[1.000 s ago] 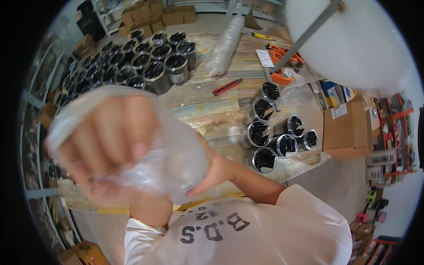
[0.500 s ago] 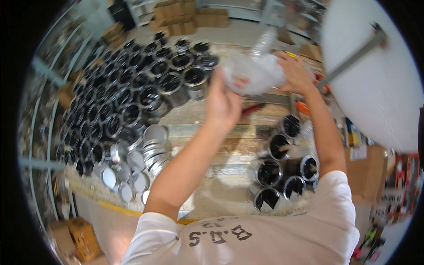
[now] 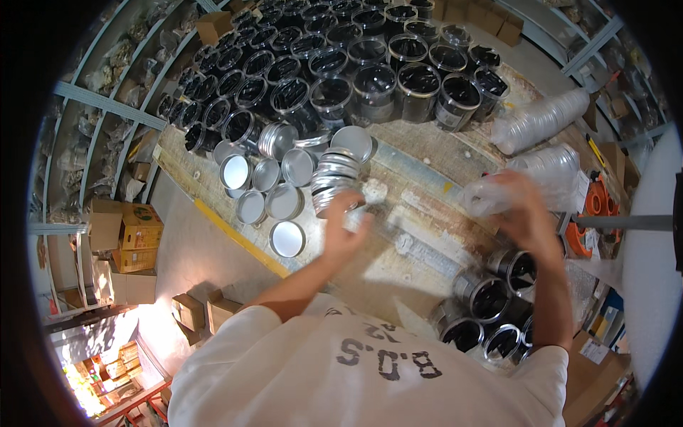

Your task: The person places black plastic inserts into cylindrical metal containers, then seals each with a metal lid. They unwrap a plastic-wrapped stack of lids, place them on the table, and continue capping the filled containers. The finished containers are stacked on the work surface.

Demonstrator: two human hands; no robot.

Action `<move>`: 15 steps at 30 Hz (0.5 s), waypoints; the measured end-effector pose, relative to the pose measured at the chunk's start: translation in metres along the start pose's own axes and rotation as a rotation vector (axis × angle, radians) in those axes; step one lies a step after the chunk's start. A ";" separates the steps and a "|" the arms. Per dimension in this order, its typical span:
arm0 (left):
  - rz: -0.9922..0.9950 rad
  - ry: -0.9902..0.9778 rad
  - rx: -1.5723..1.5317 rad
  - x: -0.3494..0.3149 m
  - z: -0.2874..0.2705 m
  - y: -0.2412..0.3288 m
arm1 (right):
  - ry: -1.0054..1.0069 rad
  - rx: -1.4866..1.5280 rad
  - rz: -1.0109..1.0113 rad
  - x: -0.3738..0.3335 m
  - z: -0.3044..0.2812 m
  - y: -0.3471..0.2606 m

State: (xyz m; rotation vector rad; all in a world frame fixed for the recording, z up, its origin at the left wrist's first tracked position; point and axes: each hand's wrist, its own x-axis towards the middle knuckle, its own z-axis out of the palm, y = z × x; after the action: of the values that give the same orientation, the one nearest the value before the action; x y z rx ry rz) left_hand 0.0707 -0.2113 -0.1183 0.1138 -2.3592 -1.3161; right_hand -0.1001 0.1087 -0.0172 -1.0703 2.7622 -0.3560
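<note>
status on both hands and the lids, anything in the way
Left hand at silver lid stack, grip unclear. Right hand blurred, at clear plastic-wrapped bundle. Clear round jars close beside right forearm.

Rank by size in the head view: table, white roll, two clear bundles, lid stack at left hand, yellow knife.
1. Table
2. White roll, cut off by the view's edge
3. Far bundle and near bundle: too alike to rank; right hand overlaps the latter
4. Lid stack
5. Yellow knife
</note>
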 end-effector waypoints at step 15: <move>-0.475 -0.006 -0.067 -0.036 -0.040 -0.115 | 0.236 0.872 0.291 0.090 0.258 -0.210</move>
State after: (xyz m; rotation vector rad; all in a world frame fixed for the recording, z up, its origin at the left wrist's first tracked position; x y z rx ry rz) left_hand 0.1036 -0.2962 -0.2071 0.6858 -2.3750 -1.6009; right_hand 0.0287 -0.1448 -0.2124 -0.4130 2.4085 -1.5172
